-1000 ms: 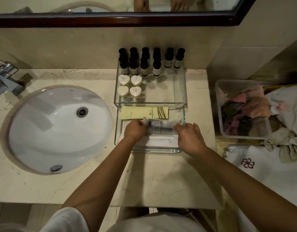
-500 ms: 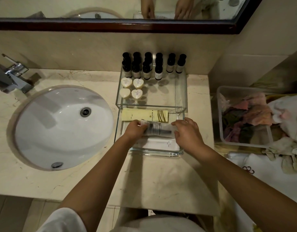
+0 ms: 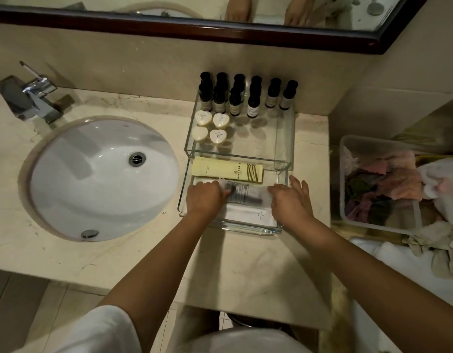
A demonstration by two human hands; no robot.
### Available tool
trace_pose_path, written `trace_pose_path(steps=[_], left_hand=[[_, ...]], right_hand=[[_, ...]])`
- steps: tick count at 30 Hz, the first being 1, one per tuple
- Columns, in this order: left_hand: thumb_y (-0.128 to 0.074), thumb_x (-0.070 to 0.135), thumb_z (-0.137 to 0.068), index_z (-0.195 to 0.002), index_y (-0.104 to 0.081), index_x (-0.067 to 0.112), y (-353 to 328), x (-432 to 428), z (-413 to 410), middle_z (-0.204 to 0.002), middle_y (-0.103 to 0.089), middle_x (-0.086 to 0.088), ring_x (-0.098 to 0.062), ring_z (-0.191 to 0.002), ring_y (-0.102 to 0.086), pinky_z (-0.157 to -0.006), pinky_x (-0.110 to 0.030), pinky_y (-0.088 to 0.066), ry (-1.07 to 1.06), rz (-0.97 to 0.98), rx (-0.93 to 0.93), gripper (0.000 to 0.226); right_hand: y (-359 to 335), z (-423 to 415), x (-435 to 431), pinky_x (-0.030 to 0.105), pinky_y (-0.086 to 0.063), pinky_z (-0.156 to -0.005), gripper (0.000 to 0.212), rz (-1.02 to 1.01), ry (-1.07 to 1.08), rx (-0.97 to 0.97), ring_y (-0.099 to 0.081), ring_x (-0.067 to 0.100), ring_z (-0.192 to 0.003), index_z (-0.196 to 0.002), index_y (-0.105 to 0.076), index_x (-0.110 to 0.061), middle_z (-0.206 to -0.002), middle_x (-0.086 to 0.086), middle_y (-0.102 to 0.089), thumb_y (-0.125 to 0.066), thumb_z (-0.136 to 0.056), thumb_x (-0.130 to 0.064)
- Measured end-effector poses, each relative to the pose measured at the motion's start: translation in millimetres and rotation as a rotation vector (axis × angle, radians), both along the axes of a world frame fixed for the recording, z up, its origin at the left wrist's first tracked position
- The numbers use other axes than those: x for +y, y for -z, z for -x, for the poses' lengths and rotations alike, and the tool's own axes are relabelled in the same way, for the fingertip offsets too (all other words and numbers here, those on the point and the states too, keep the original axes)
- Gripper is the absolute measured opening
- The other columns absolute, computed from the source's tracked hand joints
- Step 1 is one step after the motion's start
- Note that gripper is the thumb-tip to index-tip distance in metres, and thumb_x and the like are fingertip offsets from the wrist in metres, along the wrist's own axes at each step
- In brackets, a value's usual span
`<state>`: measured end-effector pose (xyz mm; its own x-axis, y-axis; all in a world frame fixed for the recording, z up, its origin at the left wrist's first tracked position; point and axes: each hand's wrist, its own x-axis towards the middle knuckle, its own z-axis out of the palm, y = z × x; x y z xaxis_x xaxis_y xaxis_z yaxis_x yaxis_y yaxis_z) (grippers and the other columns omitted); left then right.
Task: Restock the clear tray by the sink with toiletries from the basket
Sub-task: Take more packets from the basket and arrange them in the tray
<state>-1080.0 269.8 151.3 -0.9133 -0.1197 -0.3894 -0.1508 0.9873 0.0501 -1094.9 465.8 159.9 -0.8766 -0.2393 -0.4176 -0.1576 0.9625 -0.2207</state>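
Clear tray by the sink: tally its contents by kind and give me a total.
Small dark-capped bottles: 10
White heart-shaped soaps: 4
Flat packets: 3 (yellow paper packet, clear printed packet, white packet)
Total: 17 visible

The clear tray sat just right of the sink. At its back stood two rows of dark bottles, with four heart-shaped soaps before them. In front lay a yellow packet and a white packet. Between them was a see-through printed packet, its left end gripped by the left hand and its right end touched by the right hand.
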Motion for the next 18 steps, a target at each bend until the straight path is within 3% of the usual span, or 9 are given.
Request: trace_pose_path(steps=[4,9,13,18], left_hand=[[-0.031,0.046,-0.098,-0.116,-0.056,0.007,-17,-9,-16,-0.118,-0.061,-0.012,-0.03,-0.116,-0.05,-0.093,-0.038,-0.037,-0.019,0.044,0.071,0.05],[-0.034,0.036,-0.098,-0.117,-0.055,0.013,-47,-58,-56,-0.115,-0.06,-0.007,-0.027,-0.109,-0.052,-0.086,-0.035,-0.038,-0.079,0.063,0.164,0.036],[-0.036,0.034,-0.098,-0.119,-0.053,0.013,-72,-120,-122,-0.114,-0.059,-0.005,-0.026,-0.108,-0.053,-0.083,-0.034,-0.04,-0.216,0.188,0.066,0.034],[-0.038,0.029,-0.097,-0.123,-0.049,0.013,-103,-188,-245,-0.122,-0.056,-0.006,-0.027,-0.113,-0.052,-0.085,-0.034,-0.043,-0.485,0.254,-0.055,0.032]], right_hand=[[-15,-5,-7,0.045,-0.002,-0.118,0.043,-0.003,-0.008,0.083,-0.013,0.031,-0.143,-0.13,-0.052,-0.017,-0.143,0.006,-0.045,-0.044,-0.089,-0.009],[-43,-9,-35,0.039,-0.013,-0.115,0.039,0.065,-0.121,0.132,-0.021,0.031,-0.14,-0.128,-0.054,-0.016,-0.139,0.007,-0.048,-0.046,-0.09,-0.013],[-70,-20,-81,0.034,-0.039,-0.094,0.033,0.164,-0.31,0.132,-0.049,0.031,-0.116,-0.121,-0.059,-0.014,-0.121,0.011,-0.06,-0.045,-0.091,-0.016],[-104,-75,-178,0.034,-0.046,-0.087,0.033,0.155,-0.607,0.09,-0.055,0.028,-0.113,-0.124,-0.056,-0.017,-0.122,0.008,-0.061,-0.045,-0.094,-0.022]])
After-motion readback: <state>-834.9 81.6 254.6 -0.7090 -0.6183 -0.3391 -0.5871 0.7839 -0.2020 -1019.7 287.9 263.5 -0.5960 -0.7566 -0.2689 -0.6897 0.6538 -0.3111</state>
